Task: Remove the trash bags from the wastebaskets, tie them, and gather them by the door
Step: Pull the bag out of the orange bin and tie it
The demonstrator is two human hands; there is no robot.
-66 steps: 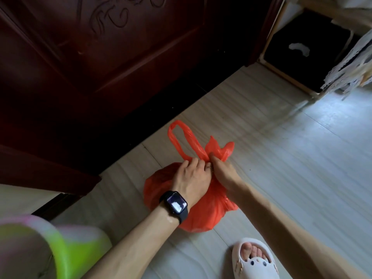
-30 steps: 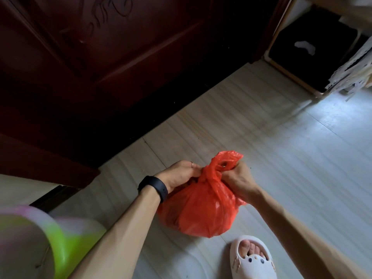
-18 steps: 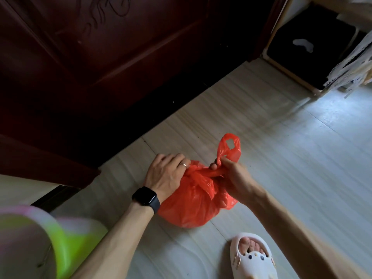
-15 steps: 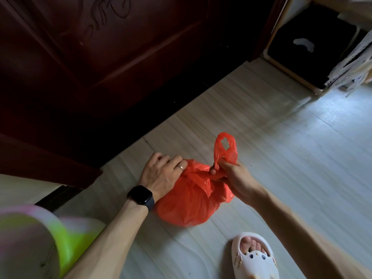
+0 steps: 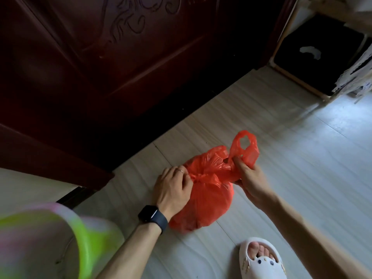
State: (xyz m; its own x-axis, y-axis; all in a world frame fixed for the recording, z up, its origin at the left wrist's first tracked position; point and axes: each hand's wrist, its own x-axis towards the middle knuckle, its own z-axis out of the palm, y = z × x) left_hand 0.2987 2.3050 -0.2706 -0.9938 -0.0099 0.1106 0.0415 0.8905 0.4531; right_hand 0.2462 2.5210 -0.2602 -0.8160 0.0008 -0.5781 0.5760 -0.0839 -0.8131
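Since half a second ago: both hands drawn further apart, knot cinched lower, handle loop swung out to the right.

Item: red trash bag (image 5: 203, 202), one. Lies on the pale floor (image 5: 302, 158), just in front of the dark carved door (image 5: 100, 67), so the gathering spot appears reached.

Left hand (image 5: 173, 190): fingers curled shut, pinching one twisted strand at the knot (image 5: 198, 177). Right hand (image 5: 251, 182): closed around the other strand just below the handle loop (image 5: 244, 146).

Step in hand (judged): tightening the tie. Done well, both strands are pulled outward and level, the knot kept seated against the bag's neck; thin film may tear, so a steady pull rather than a jerk. A second overhand pass would likely secure it.

Count:
- trash bags: 1
- hands: 2
- smartwatch (image 5: 153, 216), left wrist: 1
- ring (image 5: 180, 171), left hand: 1
- white clog (image 5: 261, 260): 1
- wastebaskets: none identifiable
- black storage cube (image 5: 314, 55) in light frame: 1
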